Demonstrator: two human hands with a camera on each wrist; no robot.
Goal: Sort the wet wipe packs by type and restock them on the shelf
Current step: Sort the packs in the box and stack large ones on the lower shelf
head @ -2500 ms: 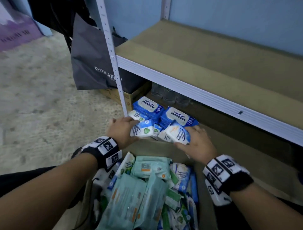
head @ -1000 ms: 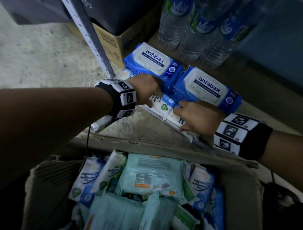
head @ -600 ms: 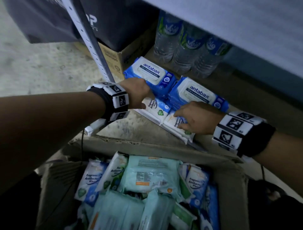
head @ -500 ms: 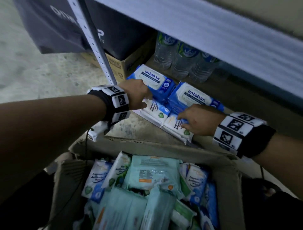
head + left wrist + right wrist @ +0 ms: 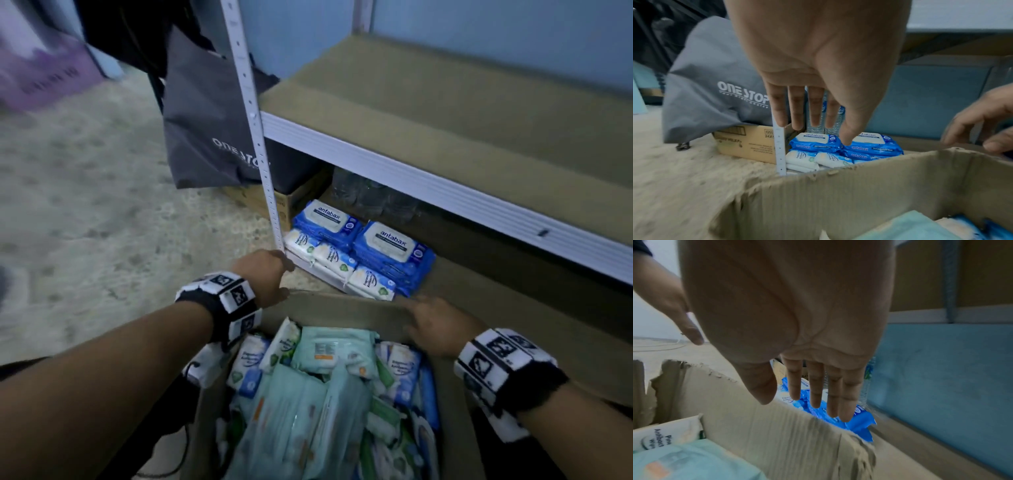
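Observation:
Two stacks of blue antabax packs [image 5: 363, 236] [image 5: 844, 146] lie on the bottom shelf, with a row of small white and blue packs [image 5: 339, 265] [image 5: 818, 160] in front of them. A cardboard box [image 5: 346, 303] [image 5: 859, 186] [image 5: 766, 431] below me holds several mixed packs, many pale green [image 5: 308, 404]. My left hand [image 5: 265, 275] [image 5: 813, 113] hovers over the box's far left rim, fingers straight, holding nothing. My right hand [image 5: 433, 325] [image 5: 816, 394] hangs above the far right rim, fingers straight and empty.
The white shelf upright [image 5: 253, 130] stands just beyond my left hand. A grey bag [image 5: 209, 120] leans over a brown carton [image 5: 274, 202] to its left. Water bottles [image 5: 370, 197] stand behind the blue packs. The upper shelf board [image 5: 462, 113] is bare.
Both hands have let go of the small white packs on the bottom shelf and drawn back over the box's far rim. The head has risen, showing the upper shelf again.

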